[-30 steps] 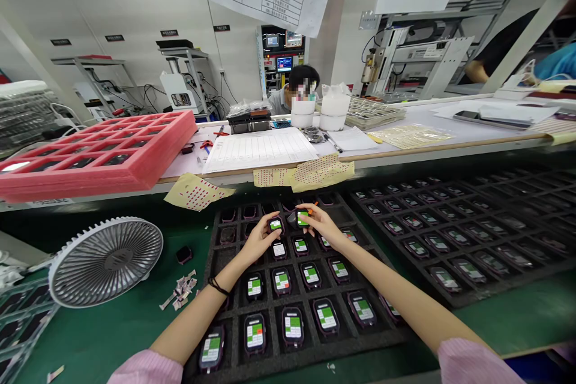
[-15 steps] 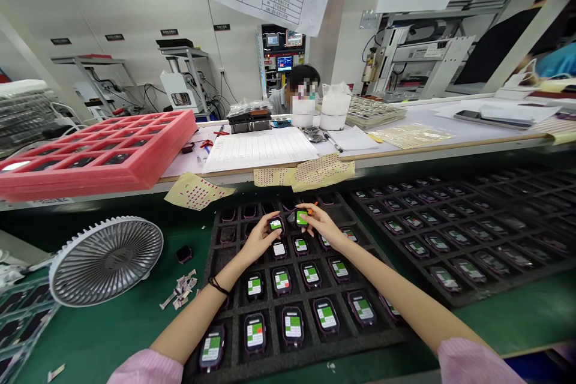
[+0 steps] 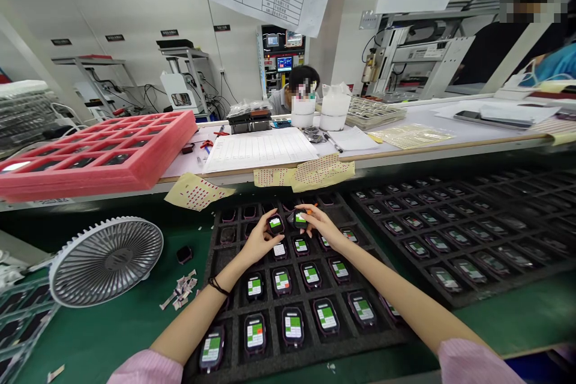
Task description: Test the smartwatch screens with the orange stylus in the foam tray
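A black foam tray (image 3: 288, 327) holds rows of smartwatches, each in its own cell, with green-and-white labels on their screens. My left hand (image 3: 261, 240) grips a smartwatch (image 3: 276, 225) by its sides at the tray's far rows. My right hand (image 3: 324, 228) pinches a second smartwatch (image 3: 298, 220) just to the right of it, and its fingers partly hide the label. A small orange piece (image 3: 312, 206) shows beyond my right fingers, but its kind is too small to tell. Both hands stay over the tray, close to each other.
A second black tray of watches (image 3: 463, 234) lies to the right. On the left are a grey fan (image 3: 105, 261) and label scraps (image 3: 182, 291). Sticker sheets (image 3: 198, 192) hang off the raised bench edge behind. A red foam tray (image 3: 96, 153) sits there, and a person works beyond it.
My right fingers have shifted across the right-hand watch and now cover more of its label. My left fingers have spread slightly around their watch. The trays have not moved.
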